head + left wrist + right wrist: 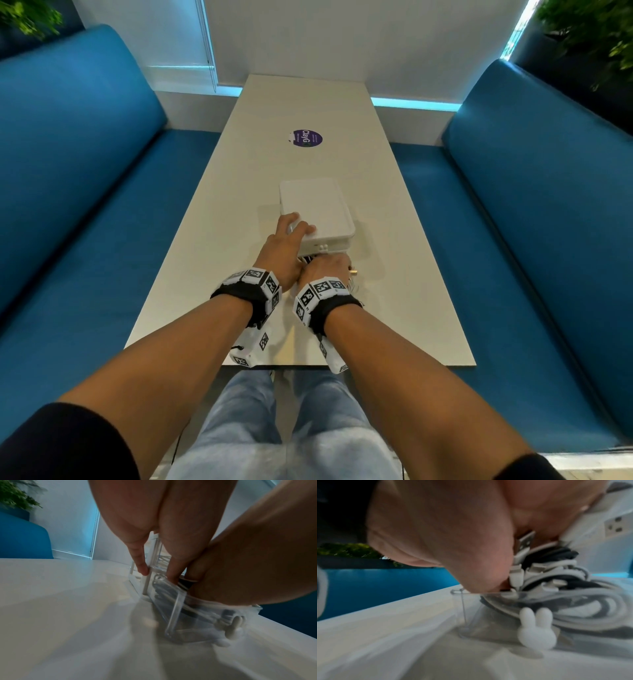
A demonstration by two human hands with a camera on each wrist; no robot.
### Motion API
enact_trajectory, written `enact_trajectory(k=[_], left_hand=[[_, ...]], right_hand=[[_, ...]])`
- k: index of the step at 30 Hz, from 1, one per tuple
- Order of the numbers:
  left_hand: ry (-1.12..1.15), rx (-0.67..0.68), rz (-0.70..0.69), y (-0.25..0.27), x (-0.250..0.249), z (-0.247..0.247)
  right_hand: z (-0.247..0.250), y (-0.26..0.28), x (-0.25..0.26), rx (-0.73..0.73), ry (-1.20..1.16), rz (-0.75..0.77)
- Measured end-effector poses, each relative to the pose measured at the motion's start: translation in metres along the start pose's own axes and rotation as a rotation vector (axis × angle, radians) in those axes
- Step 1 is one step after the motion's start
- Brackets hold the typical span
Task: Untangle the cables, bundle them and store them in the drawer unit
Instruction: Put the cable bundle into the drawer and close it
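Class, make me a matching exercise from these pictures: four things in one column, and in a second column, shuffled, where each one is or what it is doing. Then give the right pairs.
Things
1. left hand
2. right hand
3. rabbit-shaped knob
4. purple sticker

Places or states
A. on the front wall of the clear drawer
B. rests on the near left corner of the white drawer unit
C. lies flat on the table, beyond the unit
D. pushes the bundle of black and white cables into the open drawer

Pairs: 1-B, 2-D, 3-A, 4-C
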State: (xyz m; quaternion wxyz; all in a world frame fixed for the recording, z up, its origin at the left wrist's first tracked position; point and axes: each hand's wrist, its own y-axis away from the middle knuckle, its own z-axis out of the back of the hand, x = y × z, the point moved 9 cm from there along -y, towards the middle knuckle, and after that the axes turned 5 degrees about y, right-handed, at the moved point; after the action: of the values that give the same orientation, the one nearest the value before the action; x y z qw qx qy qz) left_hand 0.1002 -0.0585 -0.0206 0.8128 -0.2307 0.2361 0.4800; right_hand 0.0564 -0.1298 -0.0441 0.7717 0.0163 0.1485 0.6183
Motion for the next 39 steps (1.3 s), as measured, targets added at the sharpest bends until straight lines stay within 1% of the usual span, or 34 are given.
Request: enact_trajectory(k=[4,6,8,12,15,18,22,26,29,31,33,35,37,39], left_hand=[[-0.044,0.031,-0.01,0.003,0.0,-0.001],[-0.066,0.053,0.006,0.004,0.003,-0.005],[-0.075,0.062,0.008,0.005,0.002,-0.007],[-0.05,0.075,0.018,0.006,0.004,-0.008],[-0.038,0.084,0.029,0.003,0.002,-0.008],[-0.03,0.101,0.034,0.005,-0.002,-0.006],[-0.043,0.112,0.03,0.006,0.0,-0.005],[-0.018,0.113,0.017,0.008,0.002,-0.007],[-0.003,0.118,0.013,0.011,0.002,-0.007],[-0.004,0.116,0.015,0.01,0.002,-0.007],[-0.002,0.119,0.018,0.01,0.003,-0.009],[0.011,0.111,0.002,0.01,0.004,-0.009],[0.008,0.099,-0.012,0.009,0.005,-0.01],[-0.007,0.095,-0.001,0.007,0.006,-0.01]], right_hand=[[0.001,-0.007,-0.007,-0.014,-0.097,0.023],[-0.003,-0.008,-0.014,0.021,-0.164,-0.002],[0.001,-0.006,-0.022,0.011,-0.219,-0.016],[0.002,0.0,-0.028,0.066,-0.322,0.016],[0.009,0.004,-0.041,0.04,-0.509,0.047],[0.014,0.005,-0.064,-0.01,-0.704,0.014],[0.011,0.004,-0.082,-0.057,-0.703,-0.036],[0.004,0.002,-0.083,-0.102,-0.87,-0.042],[-0.003,-0.003,-0.088,-0.156,-0.862,-0.121],[0.0,-0.003,-0.084,-0.207,-0.79,-0.133],[0.009,-0.001,-0.076,-0.283,-0.662,-0.107],[0.015,0.001,-0.069,-0.306,-0.577,-0.073],[0.016,0.001,-0.067,-0.286,-0.549,-0.042],[0.018,0.001,-0.069,-0.291,-0.575,0.008]])
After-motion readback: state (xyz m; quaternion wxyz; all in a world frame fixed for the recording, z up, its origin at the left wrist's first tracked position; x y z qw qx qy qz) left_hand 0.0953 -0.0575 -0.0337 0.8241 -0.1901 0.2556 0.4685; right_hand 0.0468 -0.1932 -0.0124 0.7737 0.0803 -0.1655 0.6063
